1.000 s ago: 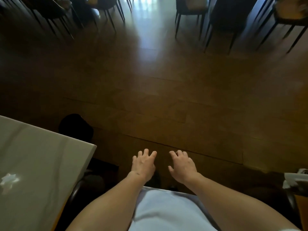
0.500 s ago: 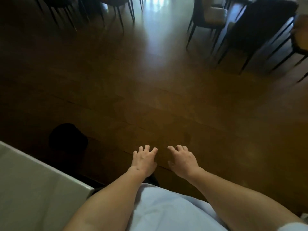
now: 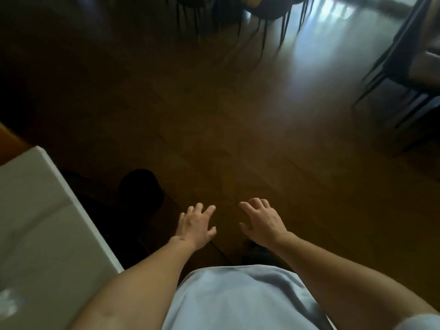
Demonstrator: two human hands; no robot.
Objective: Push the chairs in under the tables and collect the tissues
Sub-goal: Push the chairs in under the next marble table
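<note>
Person is standing over a dark brown wooden floor (image 3: 238,139), head camera looking down past a pale blue shirt (image 3: 238,301). Both bare forearms are reaching forward at waist level.

Left hand (image 3: 196,226): fingers spread and loosely curved, holding nothing, hovering above the floor. Right hand (image 3: 263,221): same posture, fingers fanned and slightly bent, nothing in its grasp. The two hands are near each other but apart.

Pale grey-white stone-look tabletop (image 3: 47,234) is occupying the lower left, its corner just beside the left forearm. A small white crumpled patch, likely a tissue (image 3: 9,303), is lying on it at the far lower left edge; blurred, so identity is uncertain. A dark rounded shape (image 3: 140,186), possibly a chair back or stool, is sitting in shadow beside the tabletop edge; too dim to name.

Black thin-legged chairs (image 3: 262,20) are standing at the top of the view, well apart from the hands. Another dark-framed chair with a tan seat (image 3: 409,63) is standing at the right edge.

Judgement: person appears to be moving between tables, no chair or tissue in hand, so this is a transit step. Next move is calling for picking a target: either turning left to pinch the white scrap off the tabletop, or walking forward to a chair back and pressing it in with both palms.
</note>
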